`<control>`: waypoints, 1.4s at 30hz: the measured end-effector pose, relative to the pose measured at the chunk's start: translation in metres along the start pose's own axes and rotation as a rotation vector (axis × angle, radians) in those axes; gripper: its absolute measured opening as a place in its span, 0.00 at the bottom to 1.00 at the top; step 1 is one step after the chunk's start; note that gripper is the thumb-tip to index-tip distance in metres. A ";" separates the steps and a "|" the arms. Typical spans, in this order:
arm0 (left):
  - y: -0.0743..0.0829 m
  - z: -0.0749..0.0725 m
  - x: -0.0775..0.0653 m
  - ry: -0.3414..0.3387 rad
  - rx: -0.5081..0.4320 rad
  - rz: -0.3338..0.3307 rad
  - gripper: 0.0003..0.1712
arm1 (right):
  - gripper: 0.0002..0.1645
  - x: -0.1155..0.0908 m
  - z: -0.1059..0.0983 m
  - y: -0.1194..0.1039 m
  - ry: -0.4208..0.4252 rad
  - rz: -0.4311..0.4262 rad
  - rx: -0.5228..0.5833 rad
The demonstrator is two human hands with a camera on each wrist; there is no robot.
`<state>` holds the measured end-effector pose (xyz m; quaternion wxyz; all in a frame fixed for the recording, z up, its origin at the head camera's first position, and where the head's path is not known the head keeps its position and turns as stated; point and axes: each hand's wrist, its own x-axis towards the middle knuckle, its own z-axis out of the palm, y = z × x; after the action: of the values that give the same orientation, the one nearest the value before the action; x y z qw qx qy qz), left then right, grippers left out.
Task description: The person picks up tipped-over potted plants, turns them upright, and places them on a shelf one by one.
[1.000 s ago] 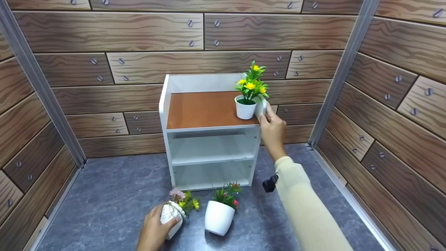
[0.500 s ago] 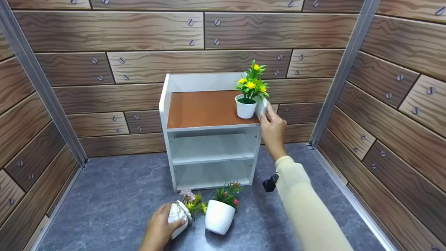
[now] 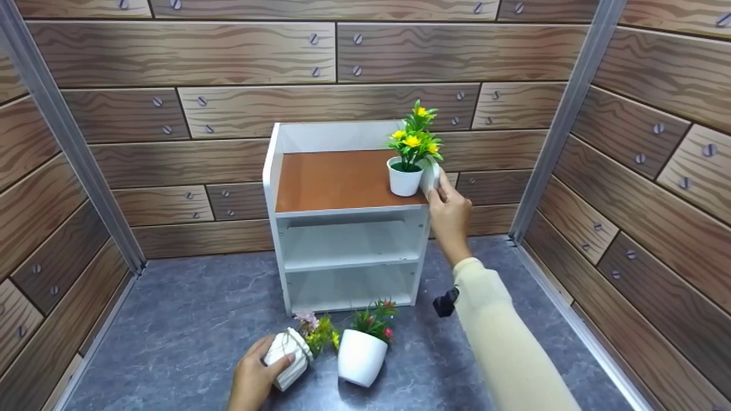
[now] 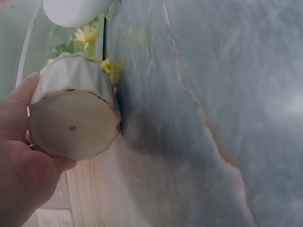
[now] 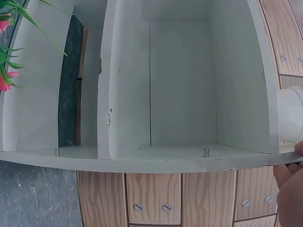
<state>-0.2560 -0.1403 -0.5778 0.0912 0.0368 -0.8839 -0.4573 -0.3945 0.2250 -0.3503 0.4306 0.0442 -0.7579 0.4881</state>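
My left hand (image 3: pixel 251 374) grips a white fluted flowerpot (image 3: pixel 281 344) with pink and yellow flowers. The pot tips toward the right, close over the floor. In the left wrist view its round base (image 4: pixel 73 125) faces the camera, with the thumb and fingers around its side. My right hand (image 3: pixel 451 220) pinches the upper right side panel of a small white shelf (image 3: pixel 351 211) with a brown top. Just inside that panel stands a small white pot of yellow flowers (image 3: pixel 405 181). The right wrist view shows fingers (image 5: pixel 283 175) at the panel's edge, beside that pot.
A smooth white pot (image 3: pixel 361 358) with red flowers stands tilted on the dark marbled floor (image 3: pixel 205 319), right of the held pot. The shelf has two open compartments below its top. Wood-patterned walls (image 3: pixel 228 51) enclose the back and sides.
My left hand has shifted the fluted pot to the right, toward the smooth white pot, and turned it slightly. My right hand stays on the shelf's side panel.
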 end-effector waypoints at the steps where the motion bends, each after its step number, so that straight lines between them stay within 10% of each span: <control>1: -0.001 0.001 0.000 0.008 -0.015 0.000 0.46 | 0.27 0.000 -0.001 0.000 0.002 -0.001 -0.001; 10: -0.011 0.002 -0.009 0.085 -0.128 0.035 0.43 | 0.27 0.000 -0.001 0.001 0.012 -0.010 -0.007; 18: -0.021 -0.010 -0.018 0.053 -0.032 -0.034 0.48 | 0.27 -0.002 0.002 0.003 -0.005 -0.026 0.019; 29: -0.025 -0.023 -0.026 0.069 0.012 0.166 0.46 | 0.27 -0.002 0.001 0.004 0.018 -0.039 0.003; 42: -0.018 -0.042 -0.025 -0.198 0.190 -0.159 0.65 | 0.26 -0.001 0.000 0.004 0.028 -0.047 0.007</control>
<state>-0.2235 -0.1808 -0.5715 -0.0367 0.0702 -0.9222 -0.3786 -0.3956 0.2269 -0.3538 0.4524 0.0568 -0.7489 0.4810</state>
